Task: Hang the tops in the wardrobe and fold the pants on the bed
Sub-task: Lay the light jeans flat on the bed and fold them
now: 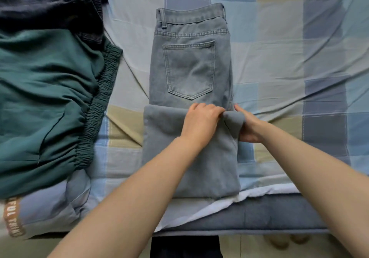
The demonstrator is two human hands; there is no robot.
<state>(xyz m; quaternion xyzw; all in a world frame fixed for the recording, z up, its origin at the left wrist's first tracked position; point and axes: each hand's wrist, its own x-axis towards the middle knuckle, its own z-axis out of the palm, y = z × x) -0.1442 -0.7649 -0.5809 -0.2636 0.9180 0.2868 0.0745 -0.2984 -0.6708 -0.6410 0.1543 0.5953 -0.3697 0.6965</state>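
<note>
Both hands, left hand point(201, 123) and right hand point(248, 126), pinch the folded leg of light-blue denim jeans point(189, 68) on the checked bed point(289, 48).

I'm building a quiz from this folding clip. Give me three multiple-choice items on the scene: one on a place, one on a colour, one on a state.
1. Where do the green pants lie relative to the jeans?
A. left
B. right
C. on top

2. What colour are the jeans?
A. black
B. light blue
C. red

3. How do the jeans lie?
A. spread flat at full length
B. hanging
C. leg ends folded up toward the back pocket

Answers:
1 A: they sit at the frame's left on the checked bed sheet.
2 B: faded light-blue denim.
3 C: the left hand and right hand hold the folded edge just below the pocket.
</note>
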